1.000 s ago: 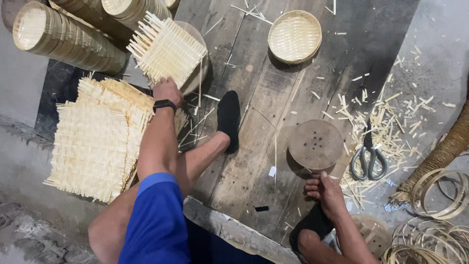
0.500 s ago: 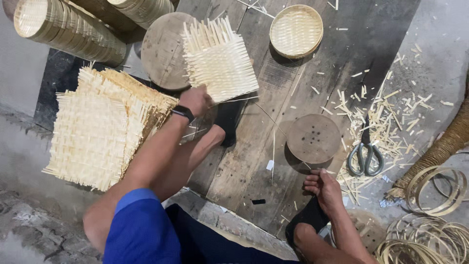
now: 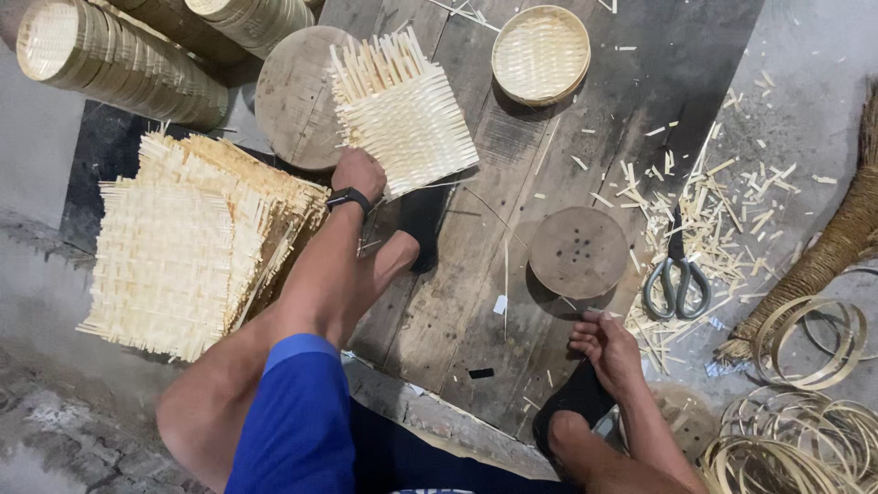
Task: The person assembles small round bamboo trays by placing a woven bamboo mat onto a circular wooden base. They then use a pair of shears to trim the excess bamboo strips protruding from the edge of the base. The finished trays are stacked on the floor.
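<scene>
Landmark: the small round wooden block (image 3: 578,251) with holes in its top, standing on the dark plank floor (image 3: 631,55).

Far left of the block, upper corner: rolls of stacked woven baskets (image 3: 119,69) lying on their sides. Below them, left of the block, a thick stack of square woven bamboo mats (image 3: 183,256), fringed edges sticking out, resting partly off the planks.

Left of the block and above it: a larger round wooden disc (image 3: 293,96) flat on the floor. The left hand (image 3: 358,174), a black watch (image 3: 348,198) on its wrist, grips one woven mat (image 3: 402,114) by its lower left corner; fingers closed on the edge. The mat is lifted and tilted, overlapping the disc's right side, loose strip ends pointing up and away. A foot in a black sock (image 3: 422,229) lies just below the mat, left of the block.

Above the block: one finished round woven basket (image 3: 540,53), open side up, well apart from the mat.

Just below the block: the right hand (image 3: 605,344), fingers loosely curled, holding nothing I can make out, close to the block's lower rim but not touching.

Right of the block: scissors (image 3: 677,274) with grey handles lying among bamboo offcuts (image 3: 722,197). Farther right, a bundle of brown fibre (image 3: 823,256), and below it coils of bamboo hoops (image 3: 805,430).
</scene>
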